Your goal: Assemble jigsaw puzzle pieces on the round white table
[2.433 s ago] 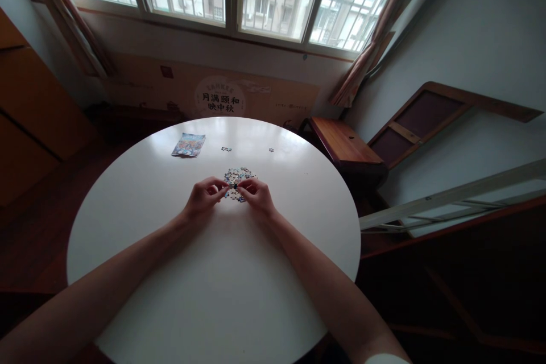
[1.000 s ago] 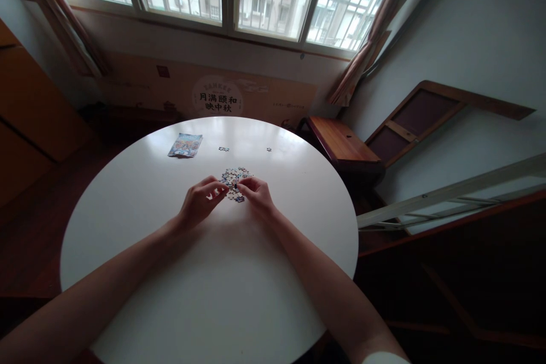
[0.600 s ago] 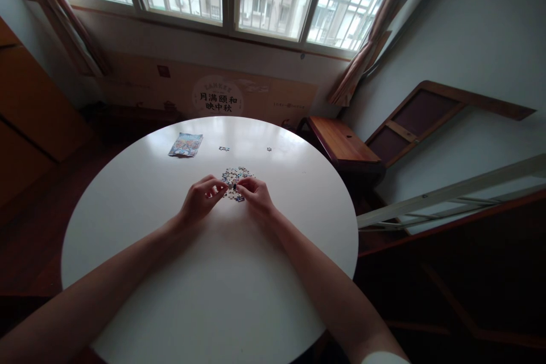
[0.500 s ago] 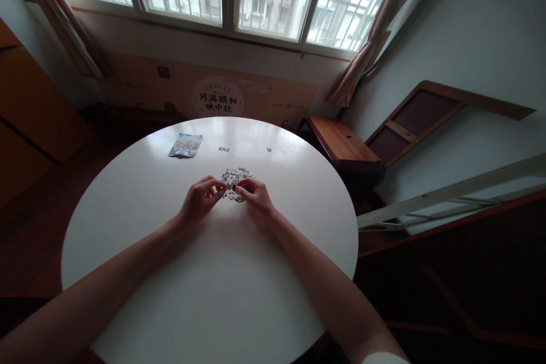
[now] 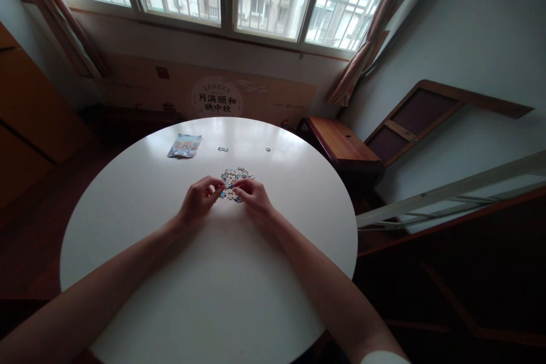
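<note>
Small, knobbed, multicoloured jigsaw pieces [image 5: 237, 174] lay in a loose, rounded heap on the smooth, glossy white circular tabletop [image 5: 205, 284]. Above its near part, the bare left hand [image 5: 201, 195] and right hand [image 5: 255, 194] curled, fingertips nearly meeting; whether they gripped a piece could not be told. A flat, blue printed packet [image 5: 185, 146] lay beyond, to the left.

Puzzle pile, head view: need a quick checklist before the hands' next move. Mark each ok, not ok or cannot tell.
1. Left hand and right hand both in view: ok.
2. Fingertips at the puzzle pile: ok.
3. Pile fully visible: not ok, fingers cover part.
4. Piece securely pinched: cannot tell, too small.
5. Patterned packet clear of both hands: ok, farther back on the left.
6. Small pieces beyond the pile kept apart from it: ok.
</note>
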Available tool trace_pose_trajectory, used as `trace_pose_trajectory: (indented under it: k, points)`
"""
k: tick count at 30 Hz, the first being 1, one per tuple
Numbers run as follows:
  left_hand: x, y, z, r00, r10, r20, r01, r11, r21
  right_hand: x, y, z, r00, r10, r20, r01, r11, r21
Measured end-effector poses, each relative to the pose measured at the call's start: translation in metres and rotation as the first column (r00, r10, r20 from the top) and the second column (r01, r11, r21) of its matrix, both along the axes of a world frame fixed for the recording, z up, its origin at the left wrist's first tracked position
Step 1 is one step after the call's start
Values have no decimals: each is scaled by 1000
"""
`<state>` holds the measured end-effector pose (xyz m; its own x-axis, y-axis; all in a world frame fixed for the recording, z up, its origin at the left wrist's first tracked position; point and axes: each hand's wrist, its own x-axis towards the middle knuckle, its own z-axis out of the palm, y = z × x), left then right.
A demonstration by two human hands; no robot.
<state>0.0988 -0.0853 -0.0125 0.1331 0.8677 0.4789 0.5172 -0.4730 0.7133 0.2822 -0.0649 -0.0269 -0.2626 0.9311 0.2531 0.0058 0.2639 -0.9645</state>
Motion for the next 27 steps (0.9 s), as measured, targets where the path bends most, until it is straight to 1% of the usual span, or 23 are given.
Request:
trace_pose_trajectory:
  k: [4,11,17,21,27]
  points:
    - [0,0,-1,1000,0,0,0,1000,-5,-1,1,-2,1000,-9,-12,9,1000,1]
    - [1,-1,1,1000,-5,4,5,1000,-12,-1,-2,3,1000,-20,-5,20,1000,14]
    - [2,-1,3,1000,-10,13,11,999,-38,0,-2,3,999,-30,11,30,999,28]
    - [2,-2,3,999,4,45,-1,998,-59,-1,-3,4,999,-39,29,38,999,24]
    - [3,-3,3,998,9,62,-5,998,-59,-1,-2,2,999,-33,-4,33,999,26]
